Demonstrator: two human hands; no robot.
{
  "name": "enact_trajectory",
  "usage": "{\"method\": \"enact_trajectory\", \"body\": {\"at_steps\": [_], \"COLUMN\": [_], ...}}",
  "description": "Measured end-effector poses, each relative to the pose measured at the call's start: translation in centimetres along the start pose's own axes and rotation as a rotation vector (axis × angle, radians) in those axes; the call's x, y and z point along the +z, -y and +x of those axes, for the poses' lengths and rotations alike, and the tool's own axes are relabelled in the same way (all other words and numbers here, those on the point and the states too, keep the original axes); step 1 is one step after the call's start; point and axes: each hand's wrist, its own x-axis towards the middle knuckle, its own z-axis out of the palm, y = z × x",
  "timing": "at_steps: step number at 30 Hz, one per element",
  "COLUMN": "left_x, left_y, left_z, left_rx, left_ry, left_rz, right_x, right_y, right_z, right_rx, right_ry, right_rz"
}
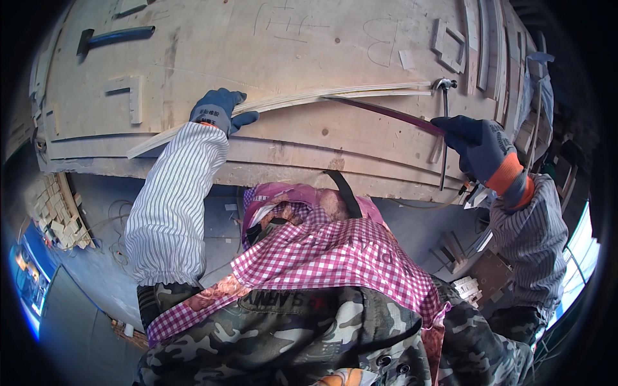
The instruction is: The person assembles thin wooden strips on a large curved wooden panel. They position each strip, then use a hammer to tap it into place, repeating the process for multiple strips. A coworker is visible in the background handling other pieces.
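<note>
Your left hand grips pale wood strips laid across counter; right hand grasps dark-red bar, tip at strips. Risk: loose left grip could let strips fan apart; right-hand swing could knock claw hammer near their end.

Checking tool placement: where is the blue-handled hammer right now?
In the head view, the blue-handled hammer lies at upper left on the plywood tabletop, beyond the wooden corner piece and the left hand.

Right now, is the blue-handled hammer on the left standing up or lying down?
Lying down: the hammer shows its full length along the wooden tabletop.
</note>
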Motion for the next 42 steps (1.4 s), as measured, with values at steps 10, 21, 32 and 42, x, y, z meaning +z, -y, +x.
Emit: {"method": "enact_trajectory", "body": {"at_steps": [10,21,32,42], "left_x": [-0.8,-1.3,-1.7,-0.5], "left_y": [-1.2,-2.7,-3.2,-3.1], "left_z": [0.5,0.1,0.2,0.7], "left_rx": [-0.029,-0.029,-0.047,-0.031], "left_ry": [0.180,0.240,0.228,0.064], "left_rz": [0.023,-0.018,0.026,0.007], "right_x": [-2.8,4.2,11.0,2.2], "right_y": [2.6,-4.6,-7.2,-1.5], "right_z": [1.6,-2.8,-4.8,-2.1], "right_rx": [-0.060,-0.107,-0.168,0.029], "right_ry": [0.002,-0.211,-0.444,-0.139], "right_rz": [-0.267,0.095,0.051,-0.031]}}
